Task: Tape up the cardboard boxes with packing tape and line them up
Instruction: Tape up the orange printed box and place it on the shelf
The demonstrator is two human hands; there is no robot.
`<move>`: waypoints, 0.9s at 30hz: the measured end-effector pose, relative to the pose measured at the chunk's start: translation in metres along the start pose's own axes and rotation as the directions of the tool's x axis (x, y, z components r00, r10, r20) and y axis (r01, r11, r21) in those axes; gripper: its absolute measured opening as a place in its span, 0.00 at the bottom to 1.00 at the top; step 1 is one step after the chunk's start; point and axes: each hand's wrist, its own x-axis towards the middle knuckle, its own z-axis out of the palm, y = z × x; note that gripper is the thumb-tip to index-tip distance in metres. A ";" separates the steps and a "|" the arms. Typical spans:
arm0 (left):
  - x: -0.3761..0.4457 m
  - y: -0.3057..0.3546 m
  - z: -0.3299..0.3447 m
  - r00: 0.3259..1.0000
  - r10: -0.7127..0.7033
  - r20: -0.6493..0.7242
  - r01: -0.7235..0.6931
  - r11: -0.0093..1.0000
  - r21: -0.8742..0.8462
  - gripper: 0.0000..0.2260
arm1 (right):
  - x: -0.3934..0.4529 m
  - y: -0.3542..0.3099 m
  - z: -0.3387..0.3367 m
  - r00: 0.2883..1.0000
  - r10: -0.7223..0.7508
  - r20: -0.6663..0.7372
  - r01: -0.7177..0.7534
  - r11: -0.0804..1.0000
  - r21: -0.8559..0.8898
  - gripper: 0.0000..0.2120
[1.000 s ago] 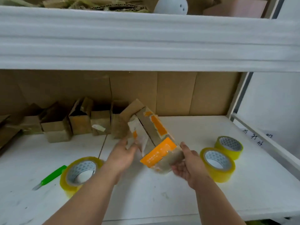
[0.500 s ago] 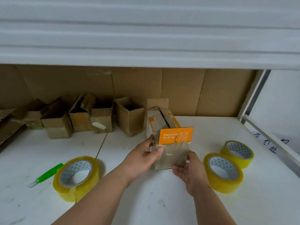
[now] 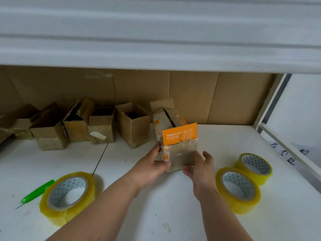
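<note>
The left hand point(image 3: 152, 165) grips the small brown cardboard box with the torn orange label point(image 3: 177, 148) at its lower left corner, thumb curled across the near face and fingers wrapped behind the left side. The right hand point(image 3: 201, 169) meets the same box at its lower right edge, fingers only loosely bent, the fingertips touching the near face while the thumb stands free of the box. The box stands upright on the white shelf board point(image 3: 156, 206), its top flaps open, one of them raised toward the back. Just to the left of this box sits another open brown cardboard box point(image 3: 133, 126), and further left a row of similar open brown boxes point(image 3: 74, 126) runs along the brown cardboard back wall point(image 3: 191, 94). To the right of the held box, near the right wrist, lies a yellowish roll of clear packing tape point(image 3: 238, 189), with a second yellowish tape roll point(image 3: 254, 167) touching it beyond. Well to the left and nearer the camera lies a third, larger yellowish tape roll point(image 3: 68, 197), and just beside that a green plastic-handled cutter point(image 3: 37, 191). Above everything runs the white underside edge of an upper shelf point(image 3: 156, 49).
</note>
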 end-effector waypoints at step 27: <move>0.042 -0.024 -0.072 0.939 0.085 -0.334 0.142 0.788 0.599 0.30 | 0.023 0.002 0.052 0.981 -0.172 -0.093 0.156 0.976 -0.154 0.14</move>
